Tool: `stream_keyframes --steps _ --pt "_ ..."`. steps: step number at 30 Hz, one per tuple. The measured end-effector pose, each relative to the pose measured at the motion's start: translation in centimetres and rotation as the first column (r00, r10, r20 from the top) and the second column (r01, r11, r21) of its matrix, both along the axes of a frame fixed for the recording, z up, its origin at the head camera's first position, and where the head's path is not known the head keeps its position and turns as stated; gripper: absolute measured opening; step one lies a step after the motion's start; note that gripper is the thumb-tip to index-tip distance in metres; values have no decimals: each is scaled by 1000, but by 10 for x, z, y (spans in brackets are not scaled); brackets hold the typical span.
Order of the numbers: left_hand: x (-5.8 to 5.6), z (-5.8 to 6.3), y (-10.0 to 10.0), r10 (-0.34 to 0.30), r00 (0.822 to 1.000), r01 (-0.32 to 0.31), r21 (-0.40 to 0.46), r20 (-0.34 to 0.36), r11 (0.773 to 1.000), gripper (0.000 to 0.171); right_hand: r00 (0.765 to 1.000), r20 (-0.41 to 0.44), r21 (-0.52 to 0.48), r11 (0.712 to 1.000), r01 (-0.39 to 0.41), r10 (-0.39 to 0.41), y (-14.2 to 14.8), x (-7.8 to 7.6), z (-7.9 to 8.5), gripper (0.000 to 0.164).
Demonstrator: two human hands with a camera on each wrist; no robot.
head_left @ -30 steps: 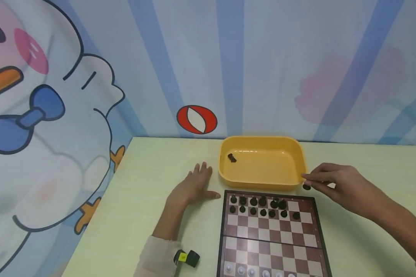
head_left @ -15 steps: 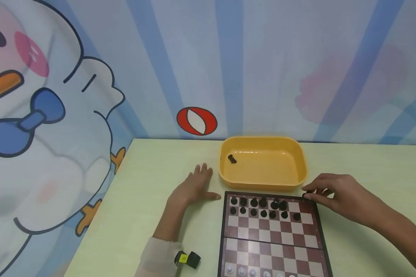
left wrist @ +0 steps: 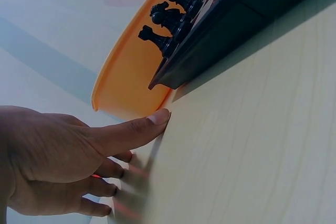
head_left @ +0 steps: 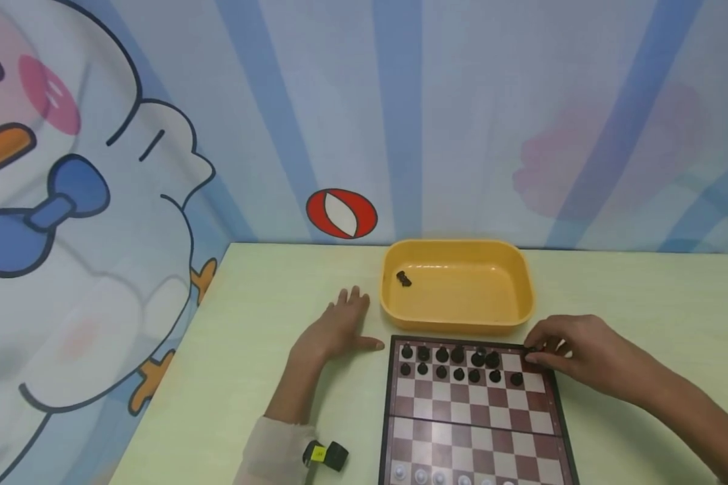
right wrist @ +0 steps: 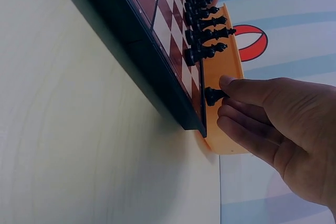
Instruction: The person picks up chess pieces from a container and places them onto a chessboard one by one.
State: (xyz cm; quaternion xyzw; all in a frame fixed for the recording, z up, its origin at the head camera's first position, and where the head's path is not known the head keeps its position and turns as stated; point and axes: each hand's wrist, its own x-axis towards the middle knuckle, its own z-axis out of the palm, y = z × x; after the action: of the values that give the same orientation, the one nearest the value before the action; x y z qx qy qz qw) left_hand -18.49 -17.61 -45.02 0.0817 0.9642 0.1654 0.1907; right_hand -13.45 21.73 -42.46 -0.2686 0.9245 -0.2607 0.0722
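My right hand (head_left: pixel 588 347) pinches a small black chess piece (right wrist: pixel 213 96) between thumb and fingers, close over the far right corner of the chessboard (head_left: pixel 479 397). Its wide round base shows in the right wrist view, while the fingers hide its top. Two rows of black chess pieces (head_left: pixel 458 353) stand upright along the board's far edge, left of this hand. Flat on the table lies my left hand (head_left: pixel 334 330), fingers spread and holding nothing. Its thumb points toward the board's far left corner.
Just behind the board stands a yellow tray (head_left: pixel 455 323) with a dark piece (head_left: pixel 404 278) lying in its left part. White chess pieces (head_left: pixel 439 477) line the near side of the board. A patterned backdrop (head_left: pixel 461 121) rises behind the table.
My right hand has moved from beside the tray's right end down and slightly left to the board's far right corner, carrying the black chess piece. The left hand has stayed put.
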Motion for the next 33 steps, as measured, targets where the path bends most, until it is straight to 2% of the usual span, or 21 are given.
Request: stream_keyframes --steps 4,10,18,23,25,27,30,33 --pt "0 -1 5 -17 1000 17 -4 5 1000 101 999 35 -17 1000 -13 14 5 6 -2 18" --pt "-4 0 5 -40 999 40 -1 -16 999 100 1000 8 -22 1000 4 -4 4 8 -5 18" --pt "-1 -4 -22 7 1000 -7 0 -16 1000 101 999 48 -69 998 -7 10 -17 -6 -10 19" --pt "12 -12 -42 67 998 -67 26 -12 997 100 996 78 -88 996 -28 35 -33 -16 -13 14" --pt "17 -14 -47 78 997 -78 41 -7 996 100 996 87 -80 996 -26 33 -37 -18 -11 14" --pt "19 -16 -50 73 997 -72 53 -7 996 99 995 98 -68 998 1 5 -37 -17 -4 22" --pt "14 -15 -46 50 999 -49 55 -8 997 99 995 87 -64 997 48 -42 -33 -12 9 32" --pt "7 -12 -37 33 999 -32 46 -12 998 99 996 50 -88 993 80 -75 -27 -9 25 28"
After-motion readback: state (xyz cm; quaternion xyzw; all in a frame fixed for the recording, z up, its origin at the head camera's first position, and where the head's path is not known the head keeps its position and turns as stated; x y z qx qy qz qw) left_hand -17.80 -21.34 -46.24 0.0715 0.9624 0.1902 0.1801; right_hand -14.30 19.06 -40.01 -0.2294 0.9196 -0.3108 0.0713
